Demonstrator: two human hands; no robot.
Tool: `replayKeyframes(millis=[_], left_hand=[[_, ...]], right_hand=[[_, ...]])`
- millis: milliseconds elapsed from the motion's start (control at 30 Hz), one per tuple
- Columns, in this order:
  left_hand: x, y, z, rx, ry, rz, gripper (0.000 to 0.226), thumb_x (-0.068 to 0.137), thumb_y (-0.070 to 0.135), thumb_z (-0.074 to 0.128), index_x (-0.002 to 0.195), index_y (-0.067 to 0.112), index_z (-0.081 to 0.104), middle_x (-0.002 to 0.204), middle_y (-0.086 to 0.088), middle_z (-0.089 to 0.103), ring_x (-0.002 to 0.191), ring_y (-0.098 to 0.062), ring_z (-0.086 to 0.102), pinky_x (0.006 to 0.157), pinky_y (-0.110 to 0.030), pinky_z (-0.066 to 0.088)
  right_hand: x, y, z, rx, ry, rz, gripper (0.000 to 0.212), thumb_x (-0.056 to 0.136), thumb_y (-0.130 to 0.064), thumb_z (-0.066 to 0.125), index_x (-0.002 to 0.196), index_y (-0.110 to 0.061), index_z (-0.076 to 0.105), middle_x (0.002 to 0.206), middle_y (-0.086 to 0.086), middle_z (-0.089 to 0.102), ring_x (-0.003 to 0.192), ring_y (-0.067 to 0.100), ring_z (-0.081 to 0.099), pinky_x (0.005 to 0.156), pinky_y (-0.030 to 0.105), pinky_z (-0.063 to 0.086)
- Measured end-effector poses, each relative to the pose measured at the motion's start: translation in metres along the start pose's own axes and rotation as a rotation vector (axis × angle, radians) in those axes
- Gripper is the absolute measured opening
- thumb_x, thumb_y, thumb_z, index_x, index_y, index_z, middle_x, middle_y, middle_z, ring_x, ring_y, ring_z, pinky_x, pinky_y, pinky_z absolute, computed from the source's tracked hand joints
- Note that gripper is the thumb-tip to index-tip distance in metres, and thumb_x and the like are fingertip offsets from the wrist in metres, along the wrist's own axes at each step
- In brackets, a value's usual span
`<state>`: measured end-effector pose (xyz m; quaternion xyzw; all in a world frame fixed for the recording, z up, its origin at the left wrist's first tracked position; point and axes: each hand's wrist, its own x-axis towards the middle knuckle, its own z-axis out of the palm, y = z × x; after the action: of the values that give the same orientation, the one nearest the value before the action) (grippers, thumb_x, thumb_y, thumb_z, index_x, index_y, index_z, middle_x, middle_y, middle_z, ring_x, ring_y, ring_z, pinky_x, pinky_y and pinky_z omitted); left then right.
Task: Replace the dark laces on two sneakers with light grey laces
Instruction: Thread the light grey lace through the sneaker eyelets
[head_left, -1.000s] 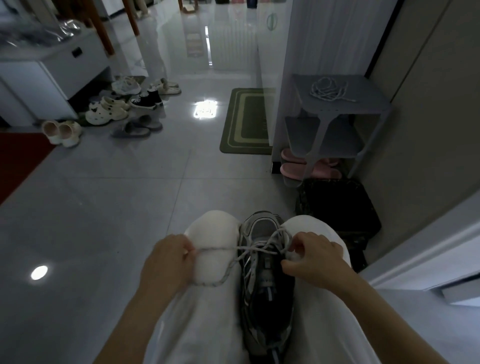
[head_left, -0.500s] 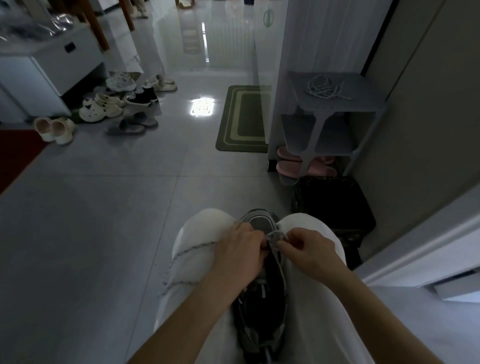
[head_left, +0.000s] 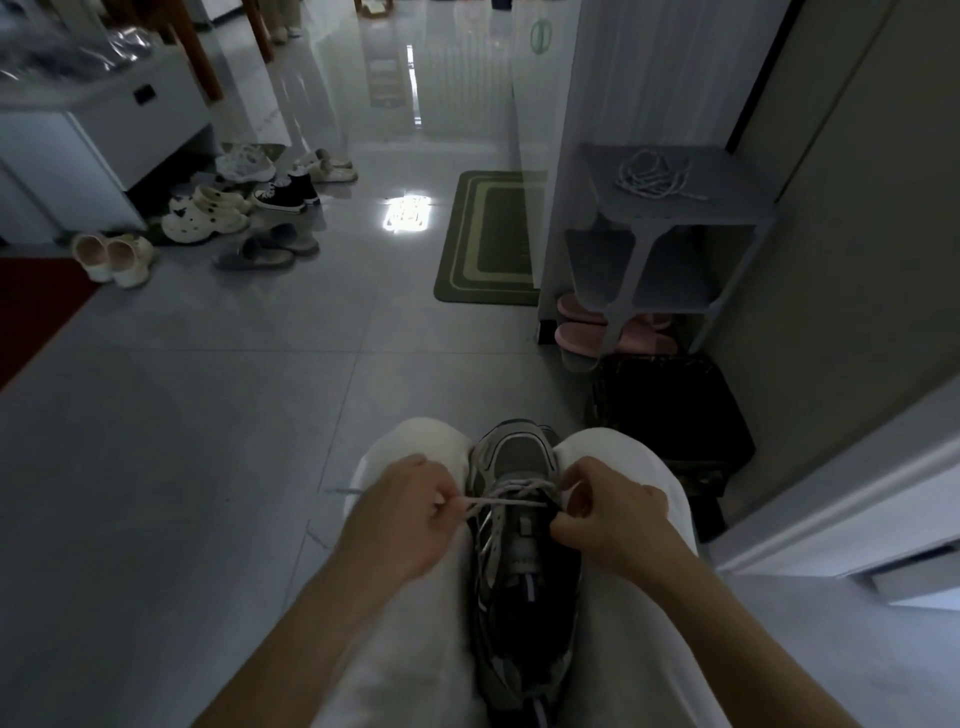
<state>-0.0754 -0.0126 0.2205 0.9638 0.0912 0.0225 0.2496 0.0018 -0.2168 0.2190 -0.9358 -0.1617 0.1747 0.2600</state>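
Between knees (head_left: 415, 441), sneaker (head_left: 519, 457), glossy grey tiles (head_left: 208, 415) beyond, scattered shoes (head_left: 208, 218), green mat (head_left: 488, 239)

sneaker (head_left: 522, 561) wedged between the knees (head_left: 421, 447)

Sneaker (head_left: 524, 597) heel off btm edge; lace (head_left: 506, 501) partly hidden inside left hand (head_left: 400, 519) & under right hand (head_left: 618, 519) fingers.

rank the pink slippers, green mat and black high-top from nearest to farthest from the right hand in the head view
1. pink slippers, under the shelf, just ahead-right of the right hand.
2. green mat, farther ahead, centre.
3. black high-top, far left and farthest back.
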Motion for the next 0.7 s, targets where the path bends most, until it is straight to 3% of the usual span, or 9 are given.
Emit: replayKeyframes(millis=[67, 167, 233, 367, 433, 500, 567, 633, 700], left_hand=[[-0.009, -0.020, -0.009, -0.014, 0.009, -0.039, 0.021, 0.082, 0.029, 0.066, 0.068, 0.032, 0.051, 0.075, 0.012, 0.047, 0.070, -0.006, 0.049, 0.067, -0.024, 0.041], [-0.019, -0.025, -0.009, -0.002, -0.116, -0.049, 0.025, 0.083, 0.029, 0.064, 0.066, 0.035, 0.046, 0.074, 0.013, 0.047, 0.068, 0.000, 0.046, 0.062, -0.016, 0.033], [-0.021, -0.019, -0.005, 0.018, -0.181, -0.005, 0.022, 0.084, 0.038, 0.060, 0.066, 0.030, 0.049, 0.074, 0.011, 0.047, 0.071, -0.005, 0.048, 0.067, -0.022, 0.040], [-0.012, 0.001, -0.005, 0.117, -0.209, -0.029, 0.048, 0.091, 0.051, 0.045, 0.066, 0.013, 0.061, 0.074, -0.002, 0.058, 0.073, -0.018, 0.058, 0.068, -0.032, 0.046], [-0.007, 0.006, -0.004, 0.180, -0.104, -0.045, 0.041, 0.091, 0.051, 0.045, 0.071, 0.018, 0.058, 0.081, 0.001, 0.055, 0.079, -0.018, 0.059, 0.067, -0.029, 0.042], [-0.005, 0.006, -0.001, 0.128, -0.036, -0.035, 0.022, 0.089, 0.045, 0.052, 0.093, 0.025, 0.058, 0.097, 0.005, 0.054, 0.091, -0.019, 0.059, 0.072, -0.029, 0.042], [-0.002, 0.007, 0.006, 0.141, -0.105, 0.006, 0.024, 0.088, 0.037, 0.054, 0.110, 0.027, 0.056, 0.106, 0.006, 0.059, 0.102, -0.019, 0.055, 0.077, -0.029, 0.043], [0.001, 0.008, 0.011, 0.198, -0.115, 0.051, 0.022, 0.088, 0.033, 0.052, 0.108, 0.026, 0.060, 0.100, 0.002, 0.065, 0.101, -0.021, 0.054, 0.077, -0.031, 0.043], [0.008, 0.010, 0.006, 0.059, -0.077, 0.033, 0.024, 0.087, 0.037, 0.052, 0.090, 0.018, 0.065, 0.082, -0.003, 0.064, 0.083, -0.021, 0.058, 0.069, -0.032, 0.043]], right_hand=[[0.000, -0.002, -0.001, 0.000, -0.014, -0.033, 0.030, 0.076, -0.035, 0.061, 0.103, -0.038, 0.049, 0.084, -0.014, 0.060, 0.084, 0.008, 0.056, 0.087, 0.033, 0.031], [-0.001, -0.004, 0.002, -0.052, 0.008, -0.091, 0.030, 0.078, -0.035, 0.059, 0.106, -0.042, 0.052, 0.089, -0.013, 0.058, 0.086, 0.009, 0.056, 0.086, 0.032, 0.030], [0.000, -0.003, 0.005, -0.072, 0.042, -0.105, 0.030, 0.078, -0.036, 0.059, 0.107, -0.041, 0.054, 0.090, -0.013, 0.057, 0.087, 0.008, 0.055, 0.085, 0.032, 0.030], [0.003, -0.004, 0.011, -0.006, 0.043, -0.232, 0.041, 0.073, -0.028, 0.060, 0.111, -0.042, 0.058, 0.095, -0.014, 0.050, 0.090, 0.007, 0.053, 0.085, 0.032, 0.036], [0.003, -0.004, 0.014, 0.003, 0.055, -0.343, 0.030, 0.069, -0.024, 0.057, 0.094, -0.037, 0.067, 0.096, -0.011, 0.054, 0.089, 0.013, 0.056, 0.081, 0.035, 0.042], [0.003, -0.004, 0.015, -0.044, 0.052, -0.366, 0.022, 0.067, -0.029, 0.053, 0.081, -0.034, 0.069, 0.096, -0.010, 0.056, 0.089, 0.017, 0.058, 0.081, 0.037, 0.044], [0.004, -0.005, 0.013, -0.079, 0.054, -0.376, 0.026, 0.067, -0.039, 0.046, 0.078, -0.033, 0.069, 0.095, -0.013, 0.055, 0.092, 0.016, 0.057, 0.082, 0.037, 0.042], [0.006, -0.006, 0.011, -0.092, 0.067, -0.375, 0.038, 0.067, -0.047, 0.038, 0.083, -0.033, 0.069, 0.096, -0.013, 0.056, 0.094, 0.015, 0.056, 0.083, 0.036, 0.040], [0.009, -0.011, 0.011, -0.038, 0.094, -0.370, 0.041, 0.071, -0.047, 0.037, 0.096, -0.033, 0.066, 0.099, -0.010, 0.059, 0.095, 0.017, 0.058, 0.082, 0.037, 0.042]])
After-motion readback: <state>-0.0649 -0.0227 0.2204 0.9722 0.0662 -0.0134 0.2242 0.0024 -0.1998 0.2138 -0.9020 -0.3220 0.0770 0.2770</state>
